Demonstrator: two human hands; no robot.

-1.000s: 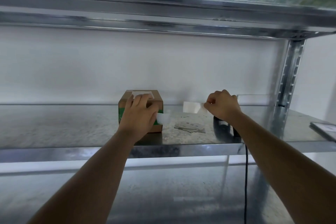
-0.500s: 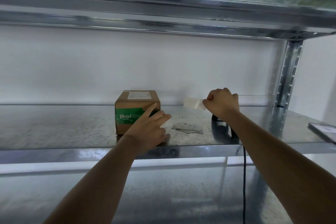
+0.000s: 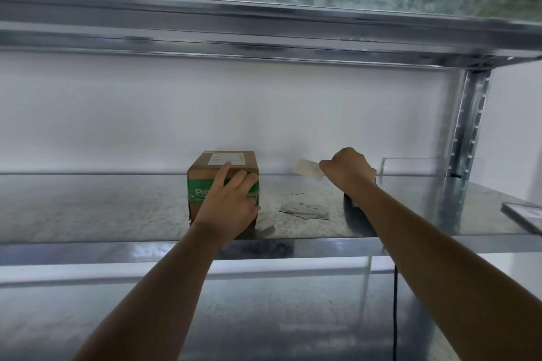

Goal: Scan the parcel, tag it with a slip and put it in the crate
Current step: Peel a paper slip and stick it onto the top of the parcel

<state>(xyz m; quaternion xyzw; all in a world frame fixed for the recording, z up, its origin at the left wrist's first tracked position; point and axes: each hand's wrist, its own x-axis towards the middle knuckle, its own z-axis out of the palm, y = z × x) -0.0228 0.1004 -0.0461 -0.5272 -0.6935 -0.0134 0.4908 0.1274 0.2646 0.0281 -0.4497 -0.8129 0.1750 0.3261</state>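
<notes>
The parcel [image 3: 223, 182], a small cardboard box banded with green tape, stands on the metal shelf [image 3: 88, 208] about midway along it, set back from the front edge, with a white label [image 3: 226, 158] on its top face. The left hand [image 3: 230, 205] lies flat against the box's near face, fingers spread and not closed around anything, so it steadies the box without gripping it; a hard press from above could make the box slide toward the back wall or tip. Just right of the box, loose slips [image 3: 305, 210] lie scattered on the shelf, and a careless sweep of either arm could push them off the front edge. Further right, the right hand [image 3: 347, 171] is closed, pinching a single slip [image 3: 308, 170] held in the air above the shelf. The thin slip could fold, stick crooked or cover the label if it lands badly. Below that wrist a dark scanner [image 3: 353, 214] sits near the front edge, its cable [image 3: 395, 316] hanging down; a forearm could snag it. A clear crate [image 3: 410, 165] stands toward the right end.
</notes>
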